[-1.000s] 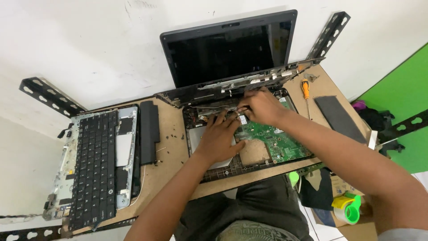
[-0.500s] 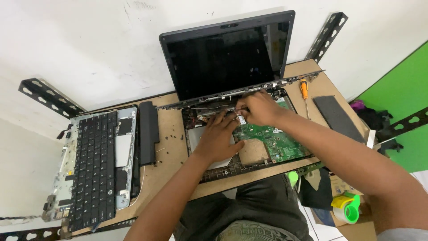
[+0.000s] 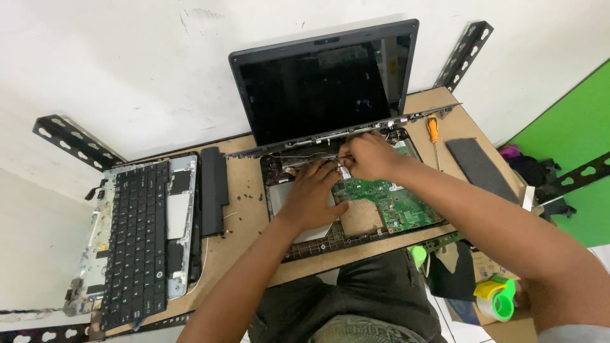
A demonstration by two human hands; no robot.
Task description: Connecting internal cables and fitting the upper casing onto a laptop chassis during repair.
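We are pressing our left hand (image 3: 311, 197) flat on the laptop base (image 3: 356, 219); at two o'clock, our right hand (image 3: 368, 155) is pinching something hidden.

We note the opened laptop base (image 3: 356, 209) at the centre of the surface (image 3: 248, 248), its screen (image 3: 321, 86) standing behind it. Left of the base lies a battery bar (image 3: 214, 190), and further left the removed keyboard panel (image 3: 136, 235). Right of the base lie a screwdriver (image 3: 434, 133) and a flat cover (image 3: 481, 168).
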